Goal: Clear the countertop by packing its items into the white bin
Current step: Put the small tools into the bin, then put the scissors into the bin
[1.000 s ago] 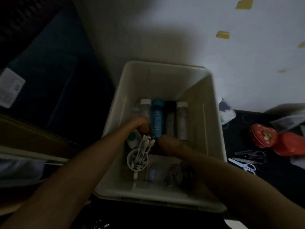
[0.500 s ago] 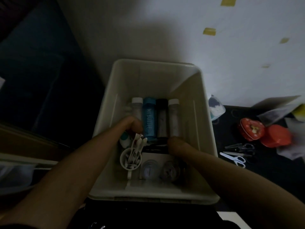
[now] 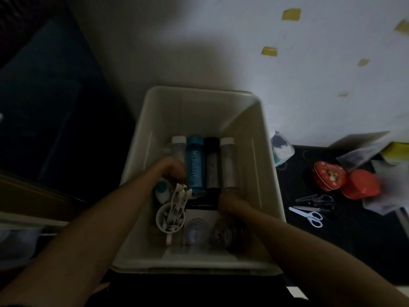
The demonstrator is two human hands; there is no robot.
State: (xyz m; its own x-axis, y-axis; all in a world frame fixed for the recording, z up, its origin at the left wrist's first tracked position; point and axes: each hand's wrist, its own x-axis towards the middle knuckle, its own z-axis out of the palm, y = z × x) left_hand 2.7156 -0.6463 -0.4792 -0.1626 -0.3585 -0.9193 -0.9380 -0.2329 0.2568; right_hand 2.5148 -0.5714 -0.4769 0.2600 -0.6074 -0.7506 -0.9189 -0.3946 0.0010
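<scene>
The white bin (image 3: 199, 92) sits below me in dim light. Along its floor lie a white-capped clear bottle (image 3: 178, 145), a blue bottle (image 3: 194, 165), a black bottle (image 3: 211, 162) and a second clear bottle (image 3: 228, 165). A white cup of swabs (image 3: 170, 218) and two small round containers (image 3: 194, 231) rest nearer me. My left hand (image 3: 171, 171) is curled over the lower half of the left clear bottle. My right hand (image 3: 228, 200) presses down at the foot of the right bottles, its fingers hidden. A dark flat item (image 3: 201, 203) lies between the hands.
On the black countertop to the right lie white-handled scissors (image 3: 312, 216), dark scissors (image 3: 318, 200), a red heart tin (image 3: 328, 177) and its red lid (image 3: 358, 185). A clear jar (image 3: 282, 149) stands against the bin's right wall. Papers and bags (image 3: 363, 149) pile at far right.
My right hand has slid right inside the bin, uncovering the dark flat item. My left hand stays on the left bottle. The view has drifted slightly.
</scene>
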